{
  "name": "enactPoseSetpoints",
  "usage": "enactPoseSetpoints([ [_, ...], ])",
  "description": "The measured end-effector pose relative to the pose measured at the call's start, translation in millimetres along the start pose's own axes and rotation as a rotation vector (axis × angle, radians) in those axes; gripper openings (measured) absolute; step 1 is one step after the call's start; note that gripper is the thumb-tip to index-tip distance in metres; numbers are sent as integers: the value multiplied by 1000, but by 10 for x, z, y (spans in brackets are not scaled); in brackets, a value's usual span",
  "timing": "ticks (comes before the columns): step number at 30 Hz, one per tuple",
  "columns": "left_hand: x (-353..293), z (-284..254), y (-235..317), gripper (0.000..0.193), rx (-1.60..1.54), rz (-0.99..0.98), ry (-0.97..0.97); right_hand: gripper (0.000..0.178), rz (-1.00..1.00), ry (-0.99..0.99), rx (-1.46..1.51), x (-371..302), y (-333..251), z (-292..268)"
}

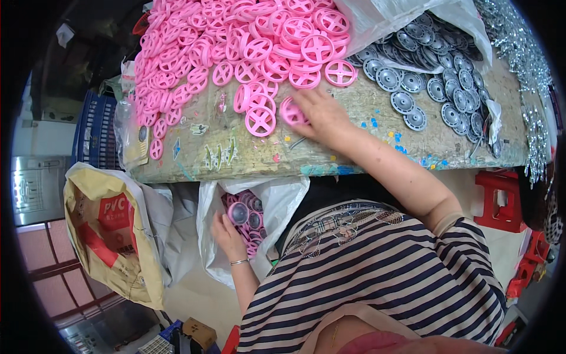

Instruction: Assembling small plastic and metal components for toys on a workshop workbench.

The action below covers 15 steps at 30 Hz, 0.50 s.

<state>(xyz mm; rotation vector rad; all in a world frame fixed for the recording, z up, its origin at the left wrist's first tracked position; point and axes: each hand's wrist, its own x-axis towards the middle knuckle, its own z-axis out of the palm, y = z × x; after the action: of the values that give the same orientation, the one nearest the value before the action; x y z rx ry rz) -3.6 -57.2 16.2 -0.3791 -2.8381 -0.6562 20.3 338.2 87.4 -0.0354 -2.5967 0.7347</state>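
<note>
Over the worktable, my right hand (324,117) has its fingers and thumb at the rim of a pink spoked plastic wheel (288,111), with a few more pink wheels (260,120) lying just left of it. A large heap of the same pink wheels (236,35) covers the far left of the table. My left hand (225,235) is lowered into a white sack (212,259) below the table edge, fingers stretched out. Right by its fingertips is a pink wheel with a grey disc in it (238,213); whether they touch is unclear. Similar pieces (254,220) fill the sack.
Grey wheel-cover discs (404,102) spill from a white plastic bag (471,29) at the far right, near silver tinsel (533,88). A yellowish sack (88,236) and a blue crate (94,130) stand left. Under the table's right side is a red stool (498,200).
</note>
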Motion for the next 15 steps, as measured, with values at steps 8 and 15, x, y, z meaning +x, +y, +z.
enactPoseSetpoints([
  [8,471,177,1697,54,-1112,96,-121,54,558,-162,694,-161,-301,-678],
  [15,634,573,2601,23,-1485,-94,-769,31,565,-146,524,-490,-44,-815],
])
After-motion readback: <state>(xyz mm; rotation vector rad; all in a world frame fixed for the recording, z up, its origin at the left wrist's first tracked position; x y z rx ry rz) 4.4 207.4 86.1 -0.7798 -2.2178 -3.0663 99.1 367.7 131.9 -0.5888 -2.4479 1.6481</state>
